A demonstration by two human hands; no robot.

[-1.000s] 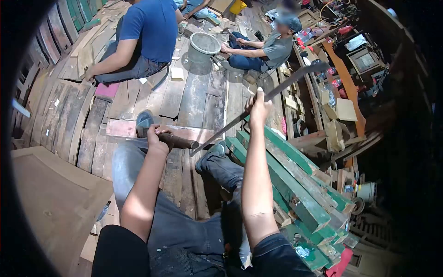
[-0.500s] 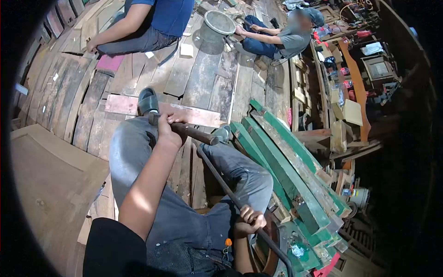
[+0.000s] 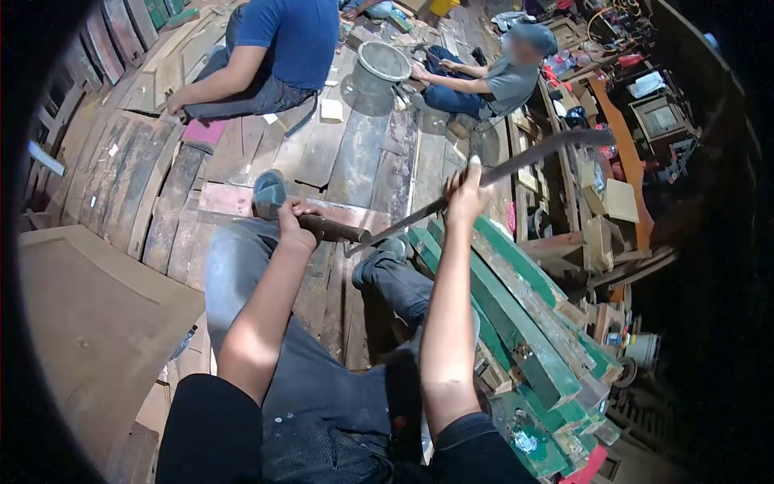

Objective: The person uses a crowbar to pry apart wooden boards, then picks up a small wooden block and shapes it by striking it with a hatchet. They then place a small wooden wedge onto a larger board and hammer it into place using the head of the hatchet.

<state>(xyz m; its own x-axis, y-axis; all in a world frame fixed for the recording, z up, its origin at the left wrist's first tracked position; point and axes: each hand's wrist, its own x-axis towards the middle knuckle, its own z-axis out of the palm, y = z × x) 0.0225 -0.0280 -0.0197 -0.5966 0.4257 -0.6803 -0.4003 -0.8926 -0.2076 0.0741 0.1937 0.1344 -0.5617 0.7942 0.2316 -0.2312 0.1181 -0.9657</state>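
Note:
My left hand [image 3: 297,223] is closed around a hammer [image 3: 343,232], its brown handle pointing right over the floor between my legs. In my right hand [image 3: 468,194] is a long dark crowbar [image 3: 528,155], raised at a slant. The bar's curved end reaches to the upper right, while its thin lower end overlaps the tip of the hammer handle in this view. Below the bar, beside my right leg, lies a stack of green-painted timbers [image 3: 516,323]. A pinkish board [image 3: 226,199] rests on the planks by my left foot.
A wooden panel [image 3: 105,315] lies at the left. Ahead, a person in blue [image 3: 290,48] sits on the floor, and another person in grey [image 3: 508,85] works beside a bucket [image 3: 383,63]. Shelving with cluttered items [image 3: 601,161] runs along the right.
My right hand has lifted the crowbar from beside my right thigh, up and forward, swinging its curved end to the upper right. My left hand keeps its hold on the hammer.

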